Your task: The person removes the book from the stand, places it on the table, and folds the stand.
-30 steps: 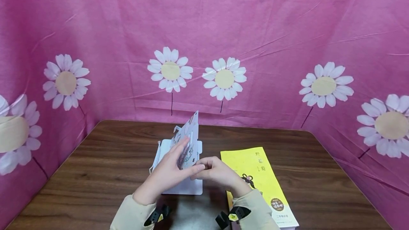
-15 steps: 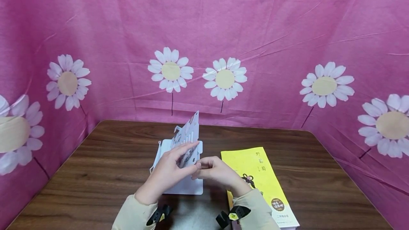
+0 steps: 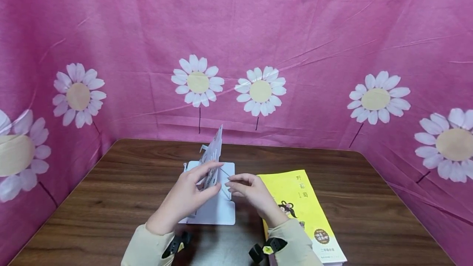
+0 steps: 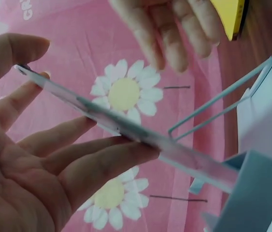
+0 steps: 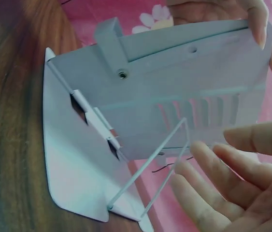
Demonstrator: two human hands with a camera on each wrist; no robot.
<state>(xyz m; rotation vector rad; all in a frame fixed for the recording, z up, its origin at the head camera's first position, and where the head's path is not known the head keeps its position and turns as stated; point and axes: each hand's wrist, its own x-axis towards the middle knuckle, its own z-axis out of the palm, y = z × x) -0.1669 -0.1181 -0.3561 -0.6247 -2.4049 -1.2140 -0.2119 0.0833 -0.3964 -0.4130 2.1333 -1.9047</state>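
A white metal book stand stands near the middle of the table, its printed back panel (image 3: 213, 151) raised above a flat base plate (image 3: 218, 214). My left hand (image 3: 184, 196) holds the panel's edge between thumb and fingers; the fingers lie along its printed face in the left wrist view. On the panel's rear side, a thin wire support (image 5: 146, 164) slants up from the base. My right hand (image 3: 255, 196) is beside this wire, fingers loosely bent and apart, with nothing gripped. Whether a fingertip touches the wire is unclear.
A yellow book (image 3: 314, 208) lies right of the stand, partly under my right forearm, with something dark beneath its left edge. The brown wooden table (image 3: 369, 216) backs onto a pink curtain (image 3: 314, 32) printed with daisies.
The back panel has tipped to the left with my left hand. The wire support now shows swung out behind it. My hands have moved apart, and the right fingers have loosened.
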